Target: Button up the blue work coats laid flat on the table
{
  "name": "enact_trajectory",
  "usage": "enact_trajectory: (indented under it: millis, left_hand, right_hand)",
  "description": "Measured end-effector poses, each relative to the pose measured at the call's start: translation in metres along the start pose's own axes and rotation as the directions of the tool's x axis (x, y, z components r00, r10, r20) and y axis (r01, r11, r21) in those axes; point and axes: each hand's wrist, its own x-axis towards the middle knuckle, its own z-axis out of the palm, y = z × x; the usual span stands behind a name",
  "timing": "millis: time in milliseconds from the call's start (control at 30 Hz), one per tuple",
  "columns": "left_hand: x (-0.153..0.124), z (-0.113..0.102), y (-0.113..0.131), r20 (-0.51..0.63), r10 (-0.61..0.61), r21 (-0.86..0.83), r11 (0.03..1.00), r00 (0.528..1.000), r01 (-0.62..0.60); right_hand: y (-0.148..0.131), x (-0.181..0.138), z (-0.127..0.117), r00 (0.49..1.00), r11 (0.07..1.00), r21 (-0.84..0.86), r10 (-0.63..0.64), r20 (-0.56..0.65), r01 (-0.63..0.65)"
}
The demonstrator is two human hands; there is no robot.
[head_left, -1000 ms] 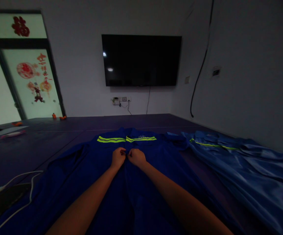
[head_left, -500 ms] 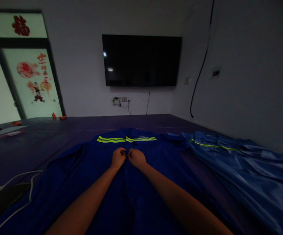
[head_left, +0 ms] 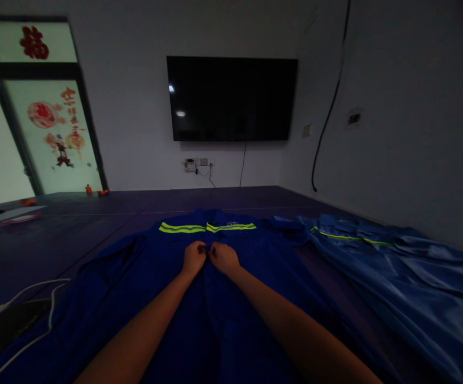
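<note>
A dark blue work jacket (head_left: pixel 151 266) with yellow-green reflective stripes (head_left: pixel 207 228) lies flat on the dark table, front side up. My left hand (head_left: pixel 193 257) and my right hand (head_left: pixel 223 257) sit side by side on its chest, just below the stripes. Both hands are closed in a pinch on the jacket's front closure, fingertips nearly touching. What is between the fingers is too small and dark to make out beyond the fabric edges.
A second, lighter blue jacket (head_left: pixel 395 272) is spread out to the right. White cables (head_left: pixel 35 298) and a dark flat object (head_left: pixel 7 325) lie at the left front. A black TV (head_left: pixel 231 98) hangs on the far wall. Decorated glass doors (head_left: pixel 51 133) stand at left.
</note>
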Motion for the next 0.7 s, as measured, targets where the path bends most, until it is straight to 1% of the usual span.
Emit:
enact_trajectory:
  millis: [700]
  left_hand:
    - [0.0004,0.0017,-0.0017,0.005,0.009,0.0,1.0,1.0,-0.009]
  right_hand:
    - [0.0008,0.0011,0.0016,1.0,1.0,-0.016,0.004,-0.011,-0.004]
